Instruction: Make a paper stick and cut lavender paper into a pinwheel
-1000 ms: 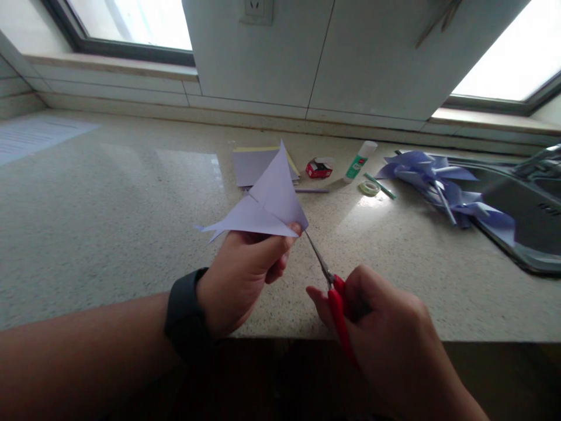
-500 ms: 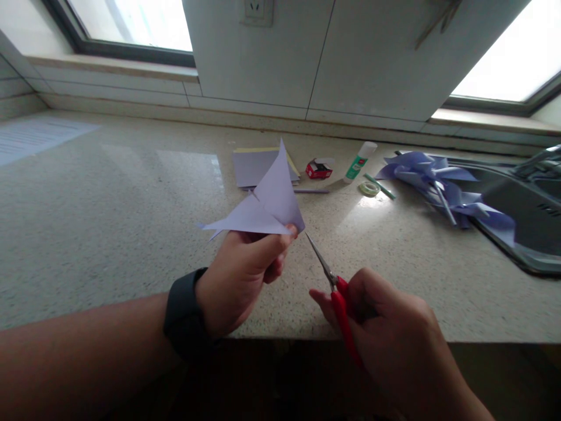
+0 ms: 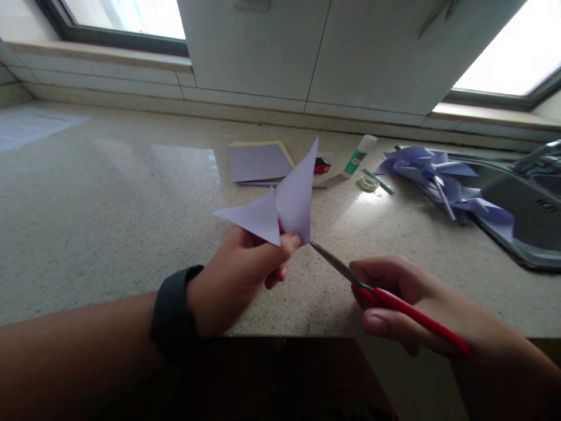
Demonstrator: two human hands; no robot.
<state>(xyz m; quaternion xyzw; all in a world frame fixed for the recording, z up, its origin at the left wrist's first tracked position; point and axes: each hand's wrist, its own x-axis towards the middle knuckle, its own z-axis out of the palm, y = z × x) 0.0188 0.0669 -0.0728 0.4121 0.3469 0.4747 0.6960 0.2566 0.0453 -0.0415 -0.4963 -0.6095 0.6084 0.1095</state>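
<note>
1. Over the front edge of the surface [image 3: 109,234], my left hand [image 3: 239,275] pinches the folded lilac paper [image 3: 280,211] between thumb and fingers, its points sticking up.
2. My right hand [image 3: 407,310] is closed around the red-handled scissors [image 3: 377,295]; their blade tips sit just under the paper's lower corner.
3. Toward the back edge lie a paper stack [image 3: 256,162], a glue stick [image 3: 359,155] and a tape roll [image 3: 368,184].

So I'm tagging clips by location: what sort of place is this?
Probably a home kitchen, used for paper craft: a speckled stone countertop, a steel sink with a tap at the right, and windows above.
</note>
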